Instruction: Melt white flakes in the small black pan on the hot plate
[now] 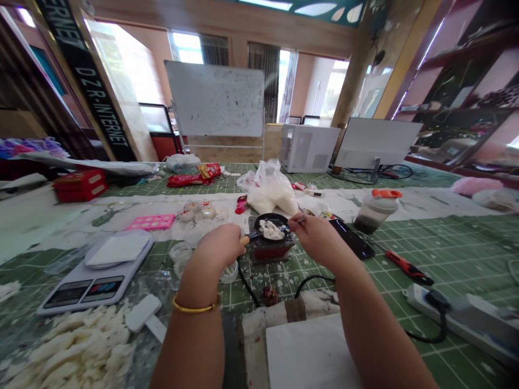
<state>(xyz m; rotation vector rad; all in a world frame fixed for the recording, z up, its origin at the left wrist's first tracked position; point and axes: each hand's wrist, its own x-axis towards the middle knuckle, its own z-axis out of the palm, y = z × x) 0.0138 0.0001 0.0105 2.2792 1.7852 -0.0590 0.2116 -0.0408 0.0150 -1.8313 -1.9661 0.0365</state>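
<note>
The left hand's [221,244] fingers close around the tan handle [245,240] of a small, round black frying pan [279,218], atop a red-sided, box-shaped base [271,252]. The right hand [315,235] pinches a slender utensil [300,219]. White lumps [271,230] are loaded, apparently not yet uniform. The pan's long axis runs left-right, handle leftward.

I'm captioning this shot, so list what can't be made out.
All in the head view:
Pan handle: end hidden by the left grip.
Tool: mostly covered by the right grip.
Whiteboard marks: too small.
Scale panels: too blurred.
White pieces: cut off by the bottom edge.
</note>
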